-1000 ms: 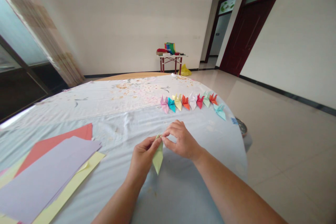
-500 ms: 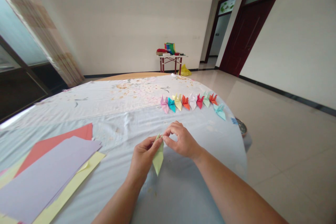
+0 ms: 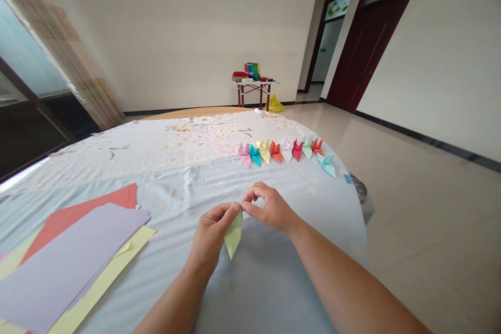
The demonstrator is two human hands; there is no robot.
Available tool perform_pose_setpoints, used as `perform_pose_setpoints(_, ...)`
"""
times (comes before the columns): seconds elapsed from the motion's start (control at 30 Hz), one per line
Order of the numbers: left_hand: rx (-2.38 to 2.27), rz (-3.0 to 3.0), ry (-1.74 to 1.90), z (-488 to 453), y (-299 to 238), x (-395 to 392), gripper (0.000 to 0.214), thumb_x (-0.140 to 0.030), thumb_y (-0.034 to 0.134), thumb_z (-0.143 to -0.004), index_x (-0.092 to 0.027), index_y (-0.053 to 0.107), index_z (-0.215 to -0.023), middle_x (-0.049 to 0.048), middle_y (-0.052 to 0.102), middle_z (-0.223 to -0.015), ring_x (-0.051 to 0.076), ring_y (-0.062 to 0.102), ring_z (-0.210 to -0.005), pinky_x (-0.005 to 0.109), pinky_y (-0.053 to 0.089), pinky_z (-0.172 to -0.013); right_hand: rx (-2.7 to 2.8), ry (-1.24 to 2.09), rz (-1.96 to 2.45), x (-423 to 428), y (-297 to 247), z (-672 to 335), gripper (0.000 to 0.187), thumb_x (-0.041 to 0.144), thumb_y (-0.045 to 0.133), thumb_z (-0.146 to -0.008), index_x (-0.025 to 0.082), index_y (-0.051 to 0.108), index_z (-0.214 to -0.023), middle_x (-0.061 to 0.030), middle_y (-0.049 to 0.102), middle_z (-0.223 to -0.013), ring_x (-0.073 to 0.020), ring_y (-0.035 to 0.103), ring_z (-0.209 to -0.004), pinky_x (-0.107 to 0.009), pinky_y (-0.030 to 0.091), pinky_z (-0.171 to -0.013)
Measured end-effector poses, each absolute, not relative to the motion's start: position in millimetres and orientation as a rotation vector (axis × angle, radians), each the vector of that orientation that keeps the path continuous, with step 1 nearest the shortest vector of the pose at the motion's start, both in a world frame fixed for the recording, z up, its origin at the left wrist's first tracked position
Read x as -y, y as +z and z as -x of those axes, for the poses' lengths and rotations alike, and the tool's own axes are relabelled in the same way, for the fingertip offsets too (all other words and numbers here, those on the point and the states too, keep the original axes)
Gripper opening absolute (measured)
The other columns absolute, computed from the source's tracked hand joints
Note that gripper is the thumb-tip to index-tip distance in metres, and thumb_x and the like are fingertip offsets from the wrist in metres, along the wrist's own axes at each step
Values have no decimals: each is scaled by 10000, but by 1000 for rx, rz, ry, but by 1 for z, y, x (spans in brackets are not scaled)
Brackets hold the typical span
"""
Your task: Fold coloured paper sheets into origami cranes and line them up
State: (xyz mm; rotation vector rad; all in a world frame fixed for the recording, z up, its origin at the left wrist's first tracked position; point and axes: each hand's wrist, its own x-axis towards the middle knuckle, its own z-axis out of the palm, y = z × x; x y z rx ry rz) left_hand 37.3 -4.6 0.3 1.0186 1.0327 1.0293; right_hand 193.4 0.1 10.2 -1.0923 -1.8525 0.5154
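Note:
A folded light-green origami paper piece (image 3: 234,237) hangs point-down over the near part of the table. My left hand (image 3: 215,227) pinches its upper part between thumb and fingers. At the top right of the paper, my right hand (image 3: 270,207) is closed, thumb and index finger pinching a small tip; the fingertips partly hide it. Farther off stands a row of several folded paper cranes (image 3: 276,152) in pink, blue, yellow, orange, white, red and green. One pale turquoise crane (image 3: 326,165) sits just in front of the row's right end.
Lavender paper sheets (image 3: 78,261), a red sheet (image 3: 94,207) and yellow sheets (image 3: 107,279) lie stacked at the left. A pale cloth covers the round table (image 3: 172,182), whose edge curves along the right. A small side table (image 3: 254,83) holding items stands by the wall.
The green paper has turned slightly, its lower point shifting a little left and up. Both hands keep their pinch in nearly the same place.

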Motion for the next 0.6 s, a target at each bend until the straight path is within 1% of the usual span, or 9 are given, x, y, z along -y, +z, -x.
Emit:
perform_pose_setpoints(0.17, -947, -838, 1008, -38, 4, 6, 255, -387, 686, -652, -140, 641, -696, -43, 529, -509, 55, 430, -431, 180, 318, -432, 1803, 592, 1073, -1, 11, -195, 73, 196, 534, -780, 176, 594, -742, -5, 580, -736, -127, 520, -744, -254, 416, -719)
perform_pose_setpoints(0.43, -926, -806, 1018, -39, 7, 6, 297, -374, 710, -629, -123, 667, -781, -31, 558, -516, 62, 448, -431, 182, 316, -425, 1810, 607, 1069, 0, 10, -194, 23, 201, 594, -730, 179, 597, -722, 3, 573, -720, -124, 513, -715, -264, 419, -728)
perform_pose_setpoints(0.6, -984, -839, 1020, -40, 8, 8, 301, -387, 708, -628, -135, 679, -790, -40, 551, -486, 58, 439, -397, 184, 298, -410, 1815, 579, 1071, 0, 10, -193, 33, 186, 582, -732, 177, 593, -703, 5, 565, -704, -123, 508, -709, -271, 414, -746)
